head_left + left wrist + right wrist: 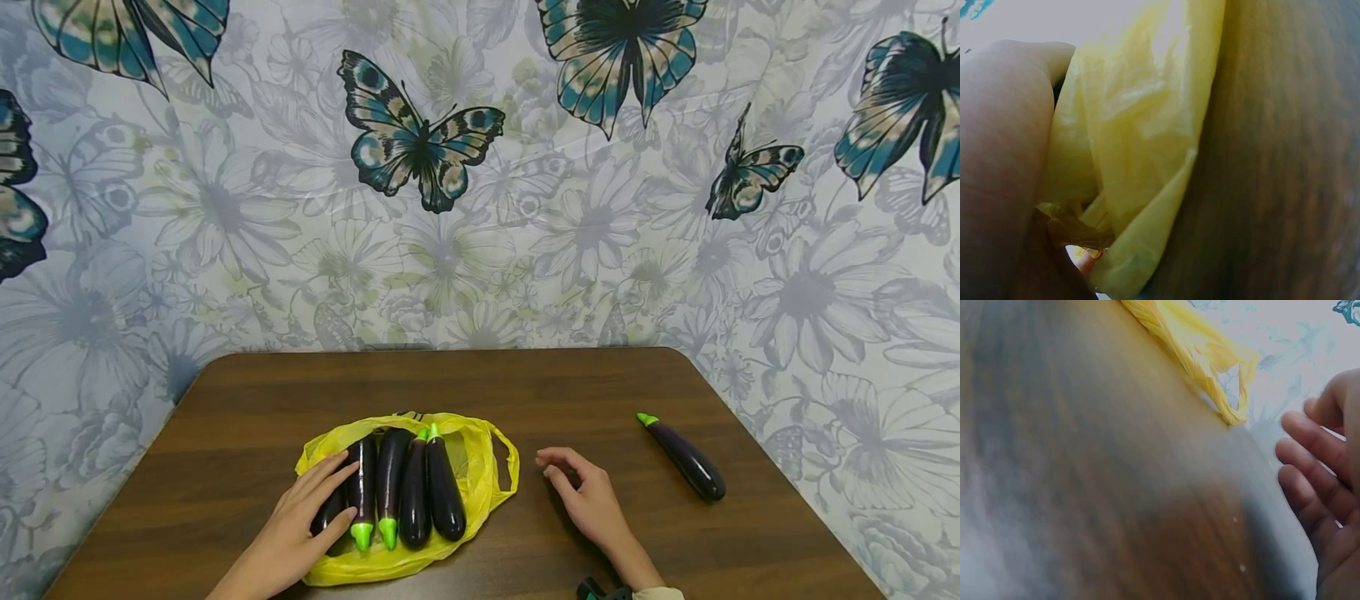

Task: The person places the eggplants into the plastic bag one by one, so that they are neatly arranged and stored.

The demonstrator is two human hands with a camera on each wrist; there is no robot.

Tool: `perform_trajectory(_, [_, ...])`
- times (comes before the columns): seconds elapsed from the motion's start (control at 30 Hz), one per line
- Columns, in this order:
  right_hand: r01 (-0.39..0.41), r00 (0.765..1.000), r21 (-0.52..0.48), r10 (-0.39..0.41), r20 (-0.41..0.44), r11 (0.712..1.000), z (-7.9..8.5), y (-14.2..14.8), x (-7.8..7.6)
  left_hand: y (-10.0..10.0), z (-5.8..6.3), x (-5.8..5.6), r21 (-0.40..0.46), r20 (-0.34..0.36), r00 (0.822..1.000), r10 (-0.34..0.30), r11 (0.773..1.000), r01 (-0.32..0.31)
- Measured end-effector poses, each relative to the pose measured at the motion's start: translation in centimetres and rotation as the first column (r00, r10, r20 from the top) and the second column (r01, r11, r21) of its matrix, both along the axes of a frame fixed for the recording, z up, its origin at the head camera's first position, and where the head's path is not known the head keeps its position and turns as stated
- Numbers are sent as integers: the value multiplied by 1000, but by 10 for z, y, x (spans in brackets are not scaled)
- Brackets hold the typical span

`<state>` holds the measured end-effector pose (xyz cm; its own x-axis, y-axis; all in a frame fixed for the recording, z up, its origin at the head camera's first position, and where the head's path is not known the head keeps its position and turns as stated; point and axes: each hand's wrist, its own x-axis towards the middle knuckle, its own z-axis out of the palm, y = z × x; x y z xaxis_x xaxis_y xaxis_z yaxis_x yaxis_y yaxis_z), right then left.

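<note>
In the head view my left hand (307,508) lies over the left side of a yellow plastic bag (480,500), its fingers spread across the leftmost eggplant (327,510), which is partly hidden. Beside it, several dark glossy eggplants (390,479) with green stems lie side by side in the bag. The left wrist view shows yellow plastic (1141,112) close against the hand; its fingertips are hidden there. My right hand (588,504) hovers right of the bag, fingers loosely bent and holding nothing. Another eggplant (684,458) lies on the table, farther right.
The brown wooden table (585,392) has rounded far corners. Behind it hangs a pale floral backdrop (450,275) with butterflies. A loop handle (512,467) of the bag sticks out toward the right hand. A dark wrist device (600,590) shows at the right wrist.
</note>
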<state>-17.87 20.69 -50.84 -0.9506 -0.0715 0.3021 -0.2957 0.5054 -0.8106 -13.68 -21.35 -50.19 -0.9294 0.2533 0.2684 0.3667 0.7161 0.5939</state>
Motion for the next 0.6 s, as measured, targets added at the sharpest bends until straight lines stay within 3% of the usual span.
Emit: perform_trajectory(0.6, [143, 972, 19, -137, -193, 990, 6, 14, -2, 1, 1, -1, 10, 8, 1000, -3, 1000, 3])
